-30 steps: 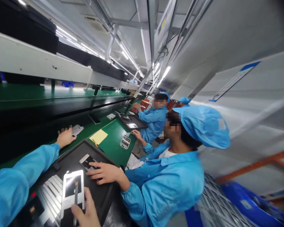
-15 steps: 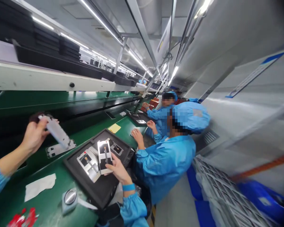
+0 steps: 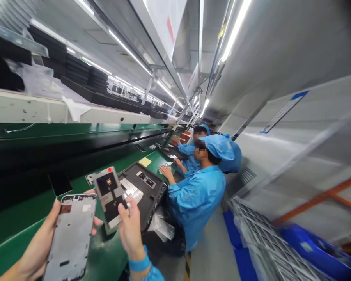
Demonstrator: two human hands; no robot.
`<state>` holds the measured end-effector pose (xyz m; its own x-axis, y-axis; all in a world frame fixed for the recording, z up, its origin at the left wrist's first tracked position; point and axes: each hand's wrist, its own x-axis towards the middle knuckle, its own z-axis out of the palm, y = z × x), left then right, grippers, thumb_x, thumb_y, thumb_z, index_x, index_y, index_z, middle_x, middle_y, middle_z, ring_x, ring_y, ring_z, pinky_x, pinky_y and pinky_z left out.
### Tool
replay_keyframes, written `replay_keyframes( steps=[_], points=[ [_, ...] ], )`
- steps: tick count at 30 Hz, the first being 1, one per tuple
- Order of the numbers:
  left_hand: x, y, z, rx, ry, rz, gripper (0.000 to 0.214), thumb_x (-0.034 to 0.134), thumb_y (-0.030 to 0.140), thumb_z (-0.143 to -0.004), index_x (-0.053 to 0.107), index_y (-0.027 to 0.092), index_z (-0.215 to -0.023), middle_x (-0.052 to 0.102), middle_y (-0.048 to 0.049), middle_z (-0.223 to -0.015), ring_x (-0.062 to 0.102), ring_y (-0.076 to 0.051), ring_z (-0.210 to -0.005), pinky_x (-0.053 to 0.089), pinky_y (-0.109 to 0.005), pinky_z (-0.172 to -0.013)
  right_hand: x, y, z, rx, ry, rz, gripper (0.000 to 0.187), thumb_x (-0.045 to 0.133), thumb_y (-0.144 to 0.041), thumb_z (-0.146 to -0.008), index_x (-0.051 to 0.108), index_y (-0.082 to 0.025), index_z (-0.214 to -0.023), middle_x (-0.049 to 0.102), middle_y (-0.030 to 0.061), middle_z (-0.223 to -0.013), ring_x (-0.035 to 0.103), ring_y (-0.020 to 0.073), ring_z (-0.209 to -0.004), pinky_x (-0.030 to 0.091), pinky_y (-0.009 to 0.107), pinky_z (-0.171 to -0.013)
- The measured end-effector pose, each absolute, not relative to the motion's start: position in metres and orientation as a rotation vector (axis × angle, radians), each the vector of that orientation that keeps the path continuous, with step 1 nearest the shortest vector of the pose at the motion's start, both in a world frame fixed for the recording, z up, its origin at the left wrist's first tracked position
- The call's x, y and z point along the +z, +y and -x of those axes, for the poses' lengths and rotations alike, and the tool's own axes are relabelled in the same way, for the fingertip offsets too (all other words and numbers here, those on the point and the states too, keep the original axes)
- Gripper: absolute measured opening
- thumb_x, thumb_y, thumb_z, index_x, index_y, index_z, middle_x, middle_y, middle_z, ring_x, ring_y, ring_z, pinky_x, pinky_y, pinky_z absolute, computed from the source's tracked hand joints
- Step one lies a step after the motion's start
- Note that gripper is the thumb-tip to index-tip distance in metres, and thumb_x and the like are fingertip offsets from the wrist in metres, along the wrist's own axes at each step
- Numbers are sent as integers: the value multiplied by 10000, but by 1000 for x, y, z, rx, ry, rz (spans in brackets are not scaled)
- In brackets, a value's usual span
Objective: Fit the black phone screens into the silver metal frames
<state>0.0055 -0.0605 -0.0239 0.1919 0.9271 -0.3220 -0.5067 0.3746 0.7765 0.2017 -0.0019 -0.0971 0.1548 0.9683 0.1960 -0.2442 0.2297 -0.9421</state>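
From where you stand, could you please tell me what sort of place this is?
Probably an electronics assembly line: the left hand holds a grey phone frame, a black tray holds flat parts, and co-workers in blue caps line a green bench.

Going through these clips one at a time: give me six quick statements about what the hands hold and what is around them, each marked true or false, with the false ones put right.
1. The left hand holds a grey phone frame. True.
2. The right hand has a blue band at its wrist. True.
3. The right hand is empty. False: it grips a phone part.
4. A co-worker dressed in blue is visible past the black tray. True.
5. That co-worker's cap is orange. False: the cap is blue.
6. The table is white. False: the table is green.
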Motion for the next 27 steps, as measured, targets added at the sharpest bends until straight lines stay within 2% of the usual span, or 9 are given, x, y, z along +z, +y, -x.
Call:
replay_keyframes(
  steps=[4,7,9,11,14,16,19,21,27],
  points=[
    [-30,-72,-8,1026,796,-656,883,463,932,-818,612,406,-1512,790,-75,-865,739,-337,-782,606,-428,-765,-114,-38,-160,1265,-980,827,538,795,-727,-785,536,-296,-978,666,-12,-740,765,277,-861,654,454,-788],
    [-41,-69,-3,1045,820,-900,950,498,890,-859,503,312,-1612,793,-98,-917,736,-329,-837,601,-421,-832,-90,-45,-161,1073,-1131,849,538,721,-711,-883,650,-279,-1195,762,114,-1187,726,303,-1198,592,518,-1057],
    [-51,-65,3,1027,854,-1153,943,476,847,-913,468,241,-1635,793,-127,-996,732,-326,-906,595,-442,-907,-71,-43,-164,944,-1310,831,560,635,-664,-974,659,-261,-1361,640,137,-1493,605,298,-1406,493,513,-1197],
    [-61,-60,8,1036,905,-1379,879,426,800,-970,475,221,-1629,764,-164,-1215,718,-351,-1095,566,-498,-1029,-57,-38,-162,876,-1426,795,524,576,-618,-1029,676,-251,-1390,579,122,-1577,536,285,-1483,441,499,-1249],
    [-67,-57,14,1110,1012,-1662,754,402,716,-1028,500,253,-1615,498,-139,-1638,454,-394,-1515,372,-567,-1255,-50,-30,-149,870,-1370,784,480,557,-573,-1056,697,-229,-1360,641,124,-1513,590,266,-1437,466,482,-1235],
    [-65,-56,18,1106,1045,-1794,688,402,649,-1060,465,277,-1636,337,-92,-1741,285,-388,-1611,313,-565,-1291,-51,-26,-140,897,-1283,793,472,568,-565,-1053,700,-213,-1339,689,132,-1445,650,265,-1367,502,488,-1203],
    [-57,-55,22,1026,1034,-1916,683,389,593,-1086,364,262,-1683,259,-113,-1768,283,-385,-1613,399,-544,-1252,-51,-23,-134,895,-1234,800,408,631,-560,-1019,755,-194,-1151,737,131,-1336,687,271,-1298,536,487,-1157],
    [-53,-54,24,996,1010,-2005,707,398,595,-1085,355,218,-1682,255,-154,-1760,310,-379,-1603,379,-543,-1266,-48,-23,-133,886,-1203,798,369,686,-544,-987,752,-188,-1057,765,125,-1247,718,267,-1230,563,474,-1110],
    [-57,-54,26,1023,963,-2170,694,412,574,-1091,344,203,-1673,256,-196,-1737,362,-373,-1580,361,-564,-1275,-44,-29,-131,874,-1124,794,316,763,-431,-947,694,-187,-1135,767,130,-1242,729,249,-1204,569,438,-1076]
  ],
)
